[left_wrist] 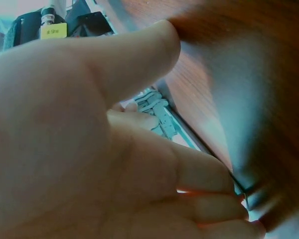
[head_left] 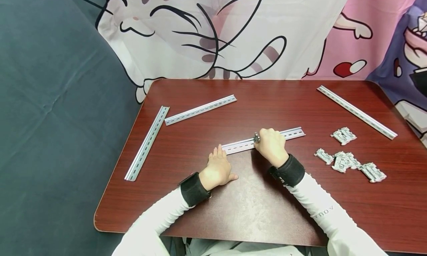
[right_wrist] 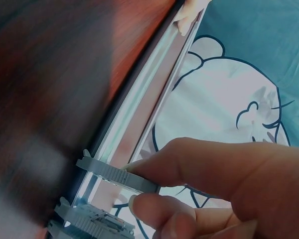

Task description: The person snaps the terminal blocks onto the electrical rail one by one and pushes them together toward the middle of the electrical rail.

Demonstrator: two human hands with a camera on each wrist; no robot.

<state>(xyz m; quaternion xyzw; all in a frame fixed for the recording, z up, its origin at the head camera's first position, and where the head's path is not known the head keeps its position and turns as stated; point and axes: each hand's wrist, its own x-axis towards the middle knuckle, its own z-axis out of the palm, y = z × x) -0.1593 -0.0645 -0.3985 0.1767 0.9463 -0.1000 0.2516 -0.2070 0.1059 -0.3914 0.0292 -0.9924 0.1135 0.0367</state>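
A slotted metal DIN rail [head_left: 238, 146] lies across the middle of the table. My left hand [head_left: 217, 170] rests at its left end, fingers straight and touching the rail, thumb spread out to the side. Farther along the rail, my right hand [head_left: 271, 146] pinches a thin grey plastic clip-on block [right_wrist: 120, 177] between thumb and index finger. That block sits across the rail in the right wrist view, with more grey blocks [right_wrist: 94, 221] close beside it. The left wrist view shows the rail beyond my palm, grey pieces on it; their detail is blurred.
Two more slotted rails, one steeply angled [head_left: 146, 144] and one shallower [head_left: 200, 110], lie at the left. Another rail [head_left: 357, 112] lies at the back right. Small pale grey parts form a separate piece [head_left: 343, 135] and a cluster [head_left: 345, 161] right of my right hand.
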